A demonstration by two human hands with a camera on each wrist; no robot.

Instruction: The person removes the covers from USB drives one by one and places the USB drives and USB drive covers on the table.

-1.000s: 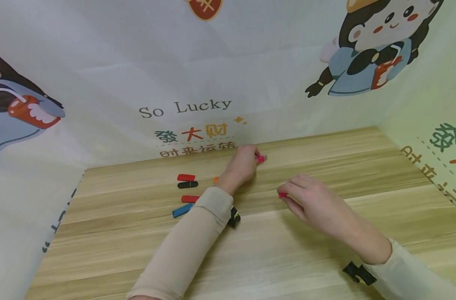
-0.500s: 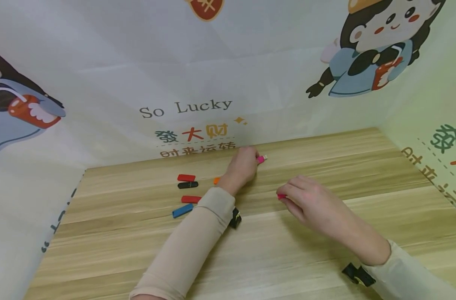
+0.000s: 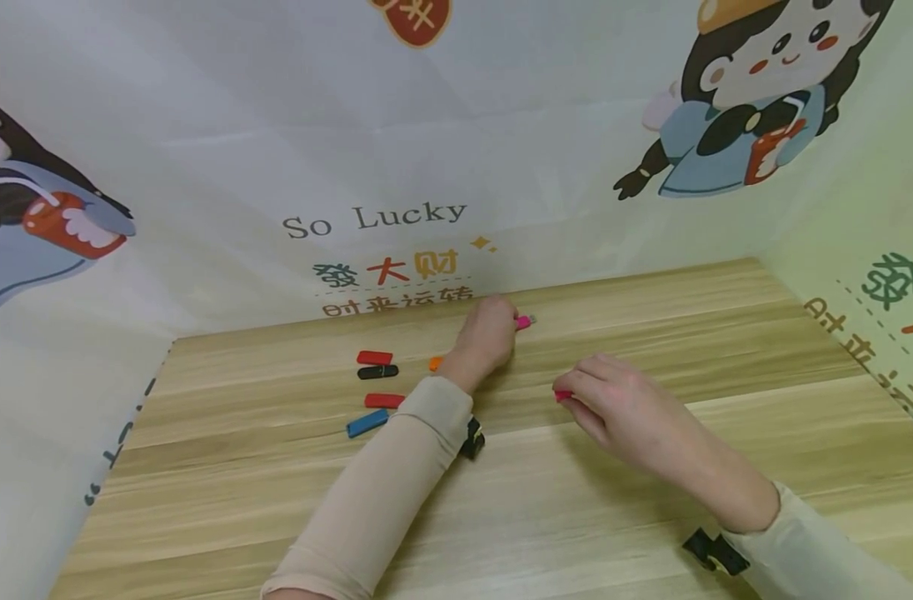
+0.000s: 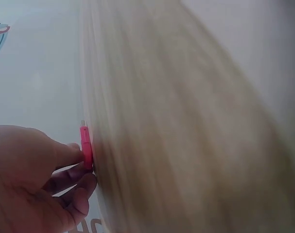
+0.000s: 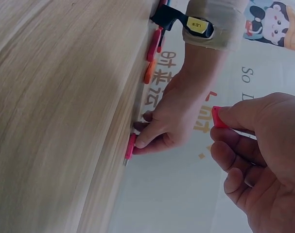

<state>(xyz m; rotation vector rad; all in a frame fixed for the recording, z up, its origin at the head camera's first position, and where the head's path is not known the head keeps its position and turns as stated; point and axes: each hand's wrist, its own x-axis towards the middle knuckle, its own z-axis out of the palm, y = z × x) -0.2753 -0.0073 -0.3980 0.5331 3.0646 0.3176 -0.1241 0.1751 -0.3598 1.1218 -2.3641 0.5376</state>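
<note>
Near the back edge of the table, my left hand pinches a pink USB flash drive. Its bare metal plug points right, away from the fingers. In the left wrist view, the flash drive lies against the wood surface between thumb and fingertips. My right hand is nearer the front and to the right, pinching a small pink cap between thumb and forefinger. The right wrist view shows this cap raised off the table, apart from the flash drive.
Left of my left arm lie a red stick, a black stick, another red stick and a blue stick. An orange piece is partly hidden by the left wrist. Printed white cloth stands behind the table.
Both hands keep their holds and stay almost in place. The right hand with the pink cap has drifted very slightly left; the view has tilted a little.
</note>
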